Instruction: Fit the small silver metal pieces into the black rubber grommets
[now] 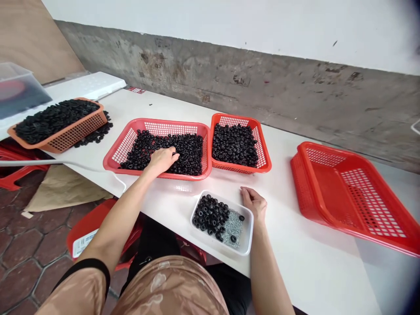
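Note:
My left hand (163,159) is over the front of the wide red basket (157,176), its fingers pinched among small black rings (190,153); what it grips is too small to name. My right hand (255,202) rests on the table with curled fingers, just right of a white plastic tub (248,245); anything inside the fingers is hidden. In the tub, black rings (210,214) are heaped on the left and small shiny metallic pieces (233,225) lie on the right, with a couple of black rings among them.
A second red basket (265,162) of black rings adjoins the wide one. Stacked red baskets (308,192) stand at the right. An orange basket (70,135) at the left is heaped with black pieces, some spilled beside it. A white cable (82,165) crosses the left edge.

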Demonstrator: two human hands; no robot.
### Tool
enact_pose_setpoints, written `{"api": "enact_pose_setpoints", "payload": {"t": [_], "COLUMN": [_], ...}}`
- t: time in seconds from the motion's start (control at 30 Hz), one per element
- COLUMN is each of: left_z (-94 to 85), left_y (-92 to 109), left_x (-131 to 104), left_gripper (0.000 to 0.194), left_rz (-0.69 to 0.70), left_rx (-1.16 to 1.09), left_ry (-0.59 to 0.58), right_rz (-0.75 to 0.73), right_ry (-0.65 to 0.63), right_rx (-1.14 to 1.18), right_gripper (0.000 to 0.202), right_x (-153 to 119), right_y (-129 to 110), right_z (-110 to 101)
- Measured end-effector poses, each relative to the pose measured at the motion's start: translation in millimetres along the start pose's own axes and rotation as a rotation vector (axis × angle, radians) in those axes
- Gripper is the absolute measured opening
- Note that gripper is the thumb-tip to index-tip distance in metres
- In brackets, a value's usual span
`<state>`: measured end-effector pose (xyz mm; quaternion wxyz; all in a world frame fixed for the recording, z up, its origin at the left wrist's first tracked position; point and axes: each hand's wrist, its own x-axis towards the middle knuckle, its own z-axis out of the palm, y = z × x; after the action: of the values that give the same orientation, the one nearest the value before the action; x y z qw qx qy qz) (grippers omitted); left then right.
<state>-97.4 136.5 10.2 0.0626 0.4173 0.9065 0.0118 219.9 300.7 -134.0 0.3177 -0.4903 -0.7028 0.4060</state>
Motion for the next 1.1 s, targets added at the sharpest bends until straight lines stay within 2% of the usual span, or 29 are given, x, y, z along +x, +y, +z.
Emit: {"api": "enact_pose_setpoints", "payload": {"t": [0.07,0.1,0.17,0.27,0.33,0.4,0.5,0.63,0.77,0.93,1.0,1.07,1.1], "left_z": [-8.3,-10.4,-8.1,10.5,26.7,40.4,52.8,60.8,70.5,88.2,93.3,96.6,97.7], "left_y": [12,22,45,81,98,105,105,100,91,77,74,73,73], "left_x": [-18,-30,-57,-95,-112,-121,-126,-128,-133,-139,-140,-139,-138], "left_gripper": [0.033,0.030,0.026,0.025,0.025,0.024,0.021,0.023,0.026,0.026,0.026,0.027,0.027], "left_rz": [0.052,0.156,0.334,0.608,0.663,0.659,0.632,0.625,0.604,0.586,0.588,0.592,0.596], "left_rx": [-0.035,-0.098,-0.182,-0.150,-0.142,-0.157,-0.188,-0.271,-0.528,-0.796,-0.818,-0.804,-0.789], "left_ry": [0.053,0.103,0.128,0.036,-0.007,-0.015,0.005,0.057,0.177,0.237,0.232,0.236,0.243], "right_rz": [0.005,0.008,0.014,0.025,0.034,0.039,0.037,0.035,0.055,0.107,0.109,0.055,0.045], "right_ry": [-0.004,-0.003,0.000,-0.002,-0.003,-0.003,-0.008,0.004,0.005,0.024,-0.053,-0.215,-0.249], "right_rx": [0.000,0.000,-0.002,-0.006,-0.011,-0.013,-0.007,0.016,0.050,0.095,0.090,0.007,-0.020], "right_gripper": [0.059,0.058,0.057,0.056,0.056,0.055,0.055,0.060,0.060,0.064,0.056,0.050,0.050], "right_x": [0,-1,-1,0,0,1,0,0,-1,-20,-38,-58,-66], "right_y": [0,1,1,4,6,7,7,3,-5,-23,-33,-40,-42], "right_z": [0,0,0,-1,-1,-2,-2,0,0,-26,-40,-50,-52]}}
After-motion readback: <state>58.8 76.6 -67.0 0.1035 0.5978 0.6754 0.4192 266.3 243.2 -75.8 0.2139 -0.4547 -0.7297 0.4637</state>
